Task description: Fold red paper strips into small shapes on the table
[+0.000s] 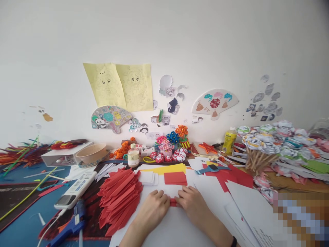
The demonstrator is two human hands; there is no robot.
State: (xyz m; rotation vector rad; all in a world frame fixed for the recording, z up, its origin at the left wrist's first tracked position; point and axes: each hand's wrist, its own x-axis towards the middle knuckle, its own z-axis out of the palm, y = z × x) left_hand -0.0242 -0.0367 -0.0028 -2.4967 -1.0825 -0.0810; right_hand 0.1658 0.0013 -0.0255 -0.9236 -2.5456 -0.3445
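Observation:
Between my two hands a small folded strip of red paper (173,202) lies on the white sheet (164,224). My left hand (156,205) pinches its left end with curled fingers. At the right end, my right hand (190,201) presses and grips it, fingers bent; part of the strip is hidden under both hands. Just beyond them sits a short stack of red paper rectangles (175,178), with white paper pieces (148,178) to its left. A large pile of folded red paper pieces (120,199) spreads left of my left hand.
A blue glue gun (77,223) and a white power strip (75,190) with a cable lie at left. A small bottle (133,156), paper flowers (167,144) and a yellow bottle (229,140) stand along the wall. A blue watch (212,168) rests beyond my right hand.

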